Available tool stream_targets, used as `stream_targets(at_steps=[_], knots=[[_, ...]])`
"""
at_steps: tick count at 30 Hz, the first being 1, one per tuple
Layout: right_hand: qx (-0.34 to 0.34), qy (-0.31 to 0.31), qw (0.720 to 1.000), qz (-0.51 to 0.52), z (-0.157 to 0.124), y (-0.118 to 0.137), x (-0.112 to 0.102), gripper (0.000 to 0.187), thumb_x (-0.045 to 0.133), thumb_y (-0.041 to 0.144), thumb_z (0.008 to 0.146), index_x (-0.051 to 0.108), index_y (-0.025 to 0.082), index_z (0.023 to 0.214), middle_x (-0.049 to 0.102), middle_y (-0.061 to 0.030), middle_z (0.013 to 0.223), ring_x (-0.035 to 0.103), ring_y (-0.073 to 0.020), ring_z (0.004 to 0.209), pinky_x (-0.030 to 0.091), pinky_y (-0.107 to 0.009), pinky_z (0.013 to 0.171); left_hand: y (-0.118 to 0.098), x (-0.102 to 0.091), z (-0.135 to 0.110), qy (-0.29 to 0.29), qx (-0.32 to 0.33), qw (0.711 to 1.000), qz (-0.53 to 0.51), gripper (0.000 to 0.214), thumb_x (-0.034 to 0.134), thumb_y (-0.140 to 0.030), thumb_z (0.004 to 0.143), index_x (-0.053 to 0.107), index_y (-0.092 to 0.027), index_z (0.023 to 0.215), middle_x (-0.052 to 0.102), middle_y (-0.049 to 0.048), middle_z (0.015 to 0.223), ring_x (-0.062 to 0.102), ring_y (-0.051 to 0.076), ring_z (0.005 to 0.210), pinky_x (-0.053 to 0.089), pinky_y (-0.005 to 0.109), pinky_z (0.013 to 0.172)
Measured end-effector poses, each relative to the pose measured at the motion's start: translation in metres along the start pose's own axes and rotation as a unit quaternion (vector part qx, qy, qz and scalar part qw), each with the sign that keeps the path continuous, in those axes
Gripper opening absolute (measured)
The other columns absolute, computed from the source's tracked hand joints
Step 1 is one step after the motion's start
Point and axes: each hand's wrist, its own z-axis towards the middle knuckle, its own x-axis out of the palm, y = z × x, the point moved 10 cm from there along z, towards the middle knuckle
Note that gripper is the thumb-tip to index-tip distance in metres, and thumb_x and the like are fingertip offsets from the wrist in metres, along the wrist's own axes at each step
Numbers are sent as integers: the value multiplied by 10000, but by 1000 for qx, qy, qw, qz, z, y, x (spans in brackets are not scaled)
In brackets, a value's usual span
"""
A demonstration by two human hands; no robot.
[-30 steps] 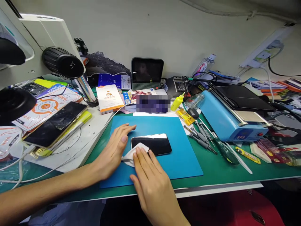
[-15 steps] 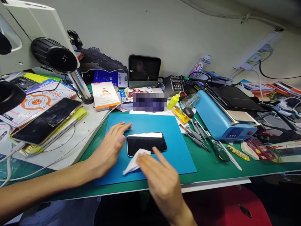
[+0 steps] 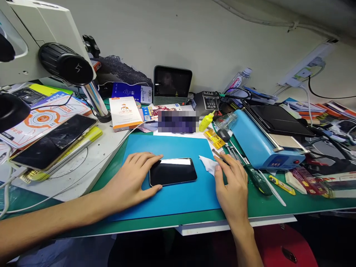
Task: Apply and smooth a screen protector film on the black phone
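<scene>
On the blue mat [image 3: 178, 200] lies a black-screened smartphone [image 3: 172, 173], face up, with a white strip of glare along its far edge. My left hand [image 3: 137, 178] spans its left end, fingers at the far edge and thumb at the near edge. To the phone's right, at the mat's edge, my right hand [image 3: 232, 181] is closed on a crumpled white wipe [image 3: 208, 164], which sticks out left of the thumb. Its fingers lie over a grey precision screwdriver [image 3: 222, 157]; whether they grip it is hidden.
Right of the mat are a green-handled screwdriver [image 3: 260, 181], a yellow cutter [image 3: 282, 184] and a blue machine [image 3: 256, 142] bearing a black tablet. A yellow bottle [image 3: 205, 122] stands behind. A microscope [image 3: 66, 63] rises at left, near a cracked phone [image 3: 55, 142].
My right hand has moved from the phone's near edge to the tools at right, taking the wipe along. My left hand has shifted so its thumb and fingers span the phone's end.
</scene>
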Motion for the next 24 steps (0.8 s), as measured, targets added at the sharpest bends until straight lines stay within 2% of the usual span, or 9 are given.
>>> stream_targets(at_steps=[2, 5, 6, 10, 13, 15, 20, 22, 24], knots=[[62, 2, 995, 72, 8, -13, -3, 354, 517, 374, 1049, 695, 271, 1338, 686, -98, 1388, 597, -314, 1339, 450, -571, 1158, 1, 0, 0, -2, -5, 1000, -10, 672, 654, -496, 961, 407, -269, 1544, 592, 102, 1427, 542, 337, 1318, 438, 520, 1103], [144, 21, 971, 189, 37, -39, 7, 467, 566, 440, 1026, 597, 261, 1456, 691, -112, 1389, 655, -294, 1283, 533, -511, 1088, 1, -1, 1, -4, -5, 1000, -19, 659, 665, -493, 956, 422, -267, 1526, 601, 94, 1411, 549, 329, 1306, 448, 510, 1093], [143, 23, 968, 205, 52, -44, 12, 523, 577, 452, 1013, 553, 249, 1495, 681, -124, 1403, 658, -293, 1280, 535, -509, 1087, 1, -1, 0, -5, -4, 1000, -20, 660, 669, -492, 955, 422, -268, 1524, 602, 91, 1408, 549, 327, 1305, 448, 510, 1093], [137, 52, 976, 163, 112, -64, 45, 728, 691, 455, 898, 483, 191, 1544, 541, -179, 1567, 564, -338, 1391, 471, -544, 1140, 2, -1, 0, -10, -4, 1000, -21, 667, 678, -492, 953, 408, -275, 1523, 603, 81, 1409, 545, 324, 1307, 448, 515, 1096], [131, 67, 979, 144, 139, -72, 68, 783, 760, 447, 818, 530, 130, 1497, 566, -211, 1530, 517, -371, 1416, 409, -566, 1172, 1, -1, 0, -12, -2, 1000, -21, 659, 674, -487, 959, 397, -279, 1520, 595, 85, 1423, 536, 323, 1318, 446, 520, 1100], [125, 74, 980, 134, 148, -72, 80, 692, 765, 427, 801, 611, 141, 1412, 639, -192, 1446, 533, -372, 1381, 386, -569, 1173, 1, -1, 0, -9, 0, 1000, -22, 665, 674, -486, 961, 388, -276, 1524, 587, 92, 1435, 531, 325, 1328, 444, 526, 1107], [147, 85, 976, 137, 151, -77, 102, 428, 751, 429, 793, 735, 155, 1123, 756, -149, 1172, 664, -330, 1127, 473, -512, 1054, 1, -1, 0, -2, -7, 1000, -19, 690, 672, -477, 963, 364, -266, 1542, 562, 108, 1470, 490, 341, 1388, 436, 546, 1136], [157, 81, 973, 151, 150, -78, 102, 409, 756, 446, 791, 728, 149, 1070, 759, -149, 1150, 674, -326, 1105, 485, -495, 1040, 0, 0, 0, 2, -5, 1000, -14, 692, 662, -468, 971, 342, -272, 1552, 545, 109, 1492, 451, 340, 1429, 424, 555, 1154], [161, 67, 969, 174, 146, -74, 93, 447, 730, 469, 827, 695, 146, 1134, 750, -153, 1200, 678, -319, 1139, 494, -477, 1046, -1, 1, -1, 7, 1, 1000, -8, 708, 658, -466, 974, 315, -281, 1565, 523, 107, 1518, 414, 337, 1464, 412, 565, 1171]])
